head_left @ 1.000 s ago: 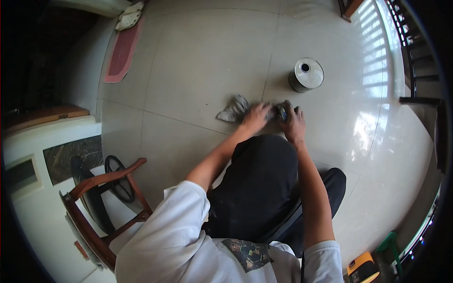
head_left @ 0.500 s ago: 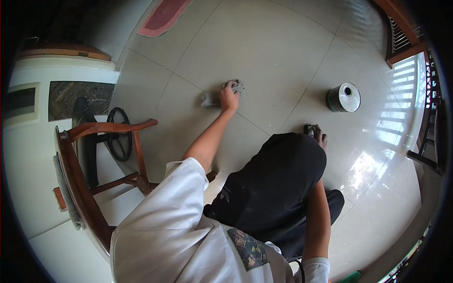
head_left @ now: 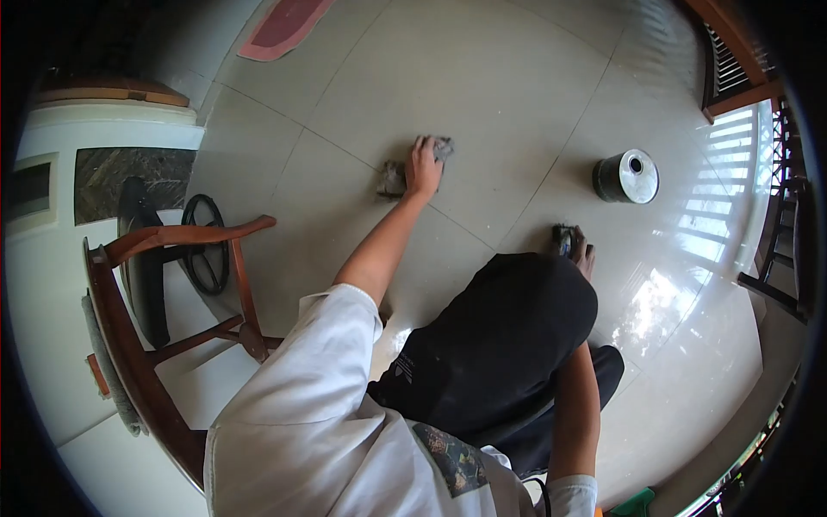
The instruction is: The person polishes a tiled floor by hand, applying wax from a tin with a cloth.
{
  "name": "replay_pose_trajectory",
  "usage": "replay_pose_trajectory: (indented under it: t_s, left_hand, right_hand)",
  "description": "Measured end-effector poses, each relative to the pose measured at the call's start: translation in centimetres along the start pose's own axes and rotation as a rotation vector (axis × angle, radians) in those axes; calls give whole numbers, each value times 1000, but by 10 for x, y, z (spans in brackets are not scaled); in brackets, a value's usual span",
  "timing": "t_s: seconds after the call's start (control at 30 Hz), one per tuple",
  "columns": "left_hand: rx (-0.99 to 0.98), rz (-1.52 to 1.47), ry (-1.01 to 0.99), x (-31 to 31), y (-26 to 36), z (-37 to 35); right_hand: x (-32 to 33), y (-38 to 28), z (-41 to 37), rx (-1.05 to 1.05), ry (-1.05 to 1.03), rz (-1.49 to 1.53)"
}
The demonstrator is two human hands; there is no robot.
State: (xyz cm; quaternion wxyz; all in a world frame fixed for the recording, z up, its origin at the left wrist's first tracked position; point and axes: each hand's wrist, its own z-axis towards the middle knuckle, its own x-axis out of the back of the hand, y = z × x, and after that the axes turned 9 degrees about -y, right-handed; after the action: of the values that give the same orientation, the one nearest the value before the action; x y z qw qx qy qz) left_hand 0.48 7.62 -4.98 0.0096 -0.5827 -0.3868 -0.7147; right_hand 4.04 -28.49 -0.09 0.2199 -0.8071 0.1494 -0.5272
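My left hand (head_left: 423, 170) presses a crumpled grey cloth (head_left: 393, 178) against the tiled floor (head_left: 482, 112), its fingers bent over the cloth, which sticks out on both sides. Beside my right knee, my right hand (head_left: 584, 252) is curled at a small dark object (head_left: 563, 239) on the floor; the knee hides part of that hand. Above and to the right of it stands a round metal can (head_left: 626, 177) with a dark opening in its light top.
A wooden chair (head_left: 164, 237) stands at the left, near a black wheel-shaped part (head_left: 206, 245). A pink and dark red mat (head_left: 282, 28) lies at the top. Dark wooden furniture (head_left: 741, 95) is at the right.
My left hand and the cloth have shifted slightly up and to the right. The chair and mat appear a little farther left. My right hand has hardly moved.
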Motion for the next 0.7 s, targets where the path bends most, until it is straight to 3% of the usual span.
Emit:
replay_pose_trajectory:
  t_s: [0.13, 0.27, 0.33, 0.4, 0.53, 0.7]
  left_hand:
    - [28, -28, 13, 3, 2, -17]
    - [83, -15, -177, 34, -9, -64]
    - [-26, -44, -291, 34, -20, -61]
    - [-33, -19, -232, 27, -19, -46]
    - [26, 100, -79, 1, -27, -3]
    - [9, 25, -189, 20, -9, -3]
  right_hand:
    - [-7, 16, 3, 19, -6, -5]
    - [-35, 59, 16, 127, 0, -52]
    - [-32, 53, 14, 180, 16, -98]
    - [0, 8, -5, 6, -42, 88]
    - [-10, -1, -2, 40, 40, -26]
    - [-7, -5, -4, 32, 55, -18]
